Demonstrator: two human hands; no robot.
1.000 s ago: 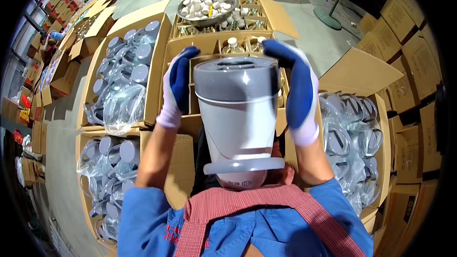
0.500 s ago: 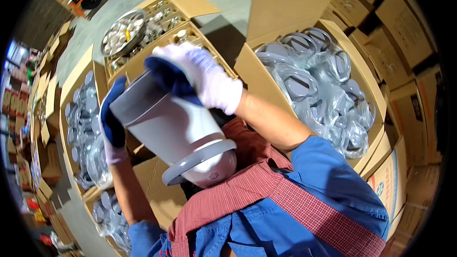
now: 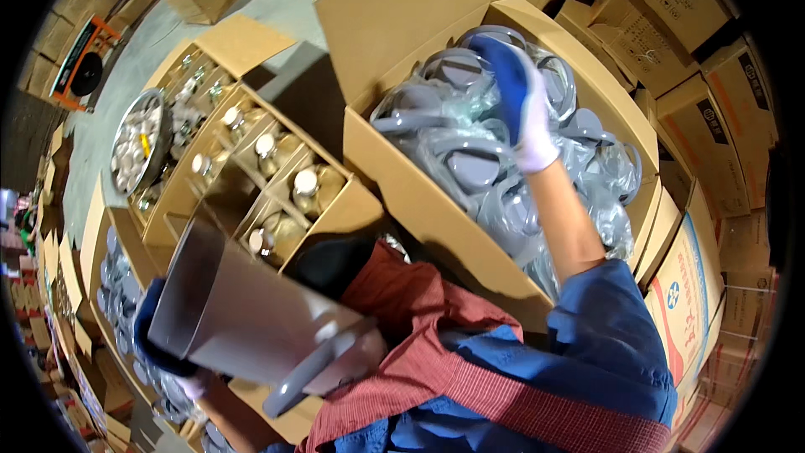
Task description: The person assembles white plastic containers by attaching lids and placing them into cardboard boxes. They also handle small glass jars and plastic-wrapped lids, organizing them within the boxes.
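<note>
- Warehouse floor of grey concrete, crowded with stacked brown cartons on every side; orange stand with a dark round part point(image 3: 81, 67) off at the far left.
- Held low at the left: one grey plastic container point(image 3: 251, 319), tilted, open mouth toward the upper left, flanged end toward the lap. No lid or ring on the open mouth, so judged as not yet fitted out.
- Left hand point(image 3: 159, 344) in a blue-palmed glove, wrapped round the container's far side, fingers curled against the wall; mostly hidden behind it.
- Right hand point(image 3: 518, 101) in a matching glove, reaching into the large open carton point(image 3: 436, 201) at the right, fingers bent down onto a grey ring-shaped part point(image 3: 503, 42) near the top of the heap; whether already pinched or only touched, cannot tell.
- Carton at the right well filled: grey rings in clear plastic bags point(image 3: 470, 151), well over ten visible, exact count impossible through the wrap. Judged as plenty left to work through.
- Divided carton point(image 3: 277, 193) ahead: about six or seven white-capped pieces standing in compartments.
- Round metal bowl point(image 3: 138, 147) farther left, full of small pale pieces, too many and too small to count.
- Two gloved hands, one container in hand, no other people in view.
</note>
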